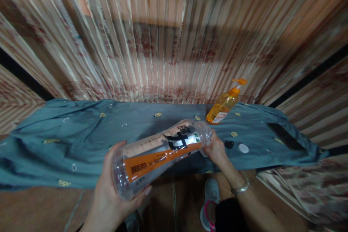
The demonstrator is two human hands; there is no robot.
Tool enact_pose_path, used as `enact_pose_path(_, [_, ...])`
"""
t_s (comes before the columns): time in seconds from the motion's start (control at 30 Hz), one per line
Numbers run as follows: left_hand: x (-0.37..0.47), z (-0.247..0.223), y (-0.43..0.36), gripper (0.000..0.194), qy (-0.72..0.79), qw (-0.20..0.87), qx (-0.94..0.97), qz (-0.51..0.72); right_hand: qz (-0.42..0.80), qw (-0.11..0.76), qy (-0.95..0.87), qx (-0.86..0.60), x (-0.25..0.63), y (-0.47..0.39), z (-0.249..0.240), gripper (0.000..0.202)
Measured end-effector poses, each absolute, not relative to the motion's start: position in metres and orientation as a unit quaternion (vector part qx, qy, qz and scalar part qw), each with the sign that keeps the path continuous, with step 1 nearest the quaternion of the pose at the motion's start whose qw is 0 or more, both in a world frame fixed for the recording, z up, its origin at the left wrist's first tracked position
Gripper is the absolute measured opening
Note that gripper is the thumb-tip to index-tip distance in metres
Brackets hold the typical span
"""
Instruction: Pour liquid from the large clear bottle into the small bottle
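Note:
A clear plastic bottle (160, 156) with an orange and black label lies tilted across the middle of the view, above the table's front edge. Its broad base rests in my left hand (111, 185), the fingers and thumb wrapped round it. At the upper right end, my right hand (214, 148) closes round the bottle's neck. No liquid shows inside the bottle. Just right of my right hand, a small black cap (229, 144) and a white round lid (243, 148) lie on the cloth. A silver bangle circles my right wrist.
An orange pump bottle (223, 107) stands at the back of the table, partly full. A dark phone-like slab (285, 136) lies at the right. A blue-green cloth (81, 130) covers the table. Striped curtains (157, 43) hang behind, with dark poles at both sides.

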State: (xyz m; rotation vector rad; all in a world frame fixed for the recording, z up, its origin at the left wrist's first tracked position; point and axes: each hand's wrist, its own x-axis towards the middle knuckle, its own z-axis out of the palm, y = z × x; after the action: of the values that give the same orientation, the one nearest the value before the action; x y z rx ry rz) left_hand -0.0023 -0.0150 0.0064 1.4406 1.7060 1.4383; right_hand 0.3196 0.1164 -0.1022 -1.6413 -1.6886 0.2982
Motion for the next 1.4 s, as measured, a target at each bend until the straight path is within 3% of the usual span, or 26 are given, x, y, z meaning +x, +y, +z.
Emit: enact_pose_path(1.4, [-0.0024, 0.0055, -0.0161, 0.080, 0.616, 0.198, 0.562, 0.514, 0.108, 0.373, -0.657, -0.646, 0.3190, 0.1160, -0.1032, 0.051])
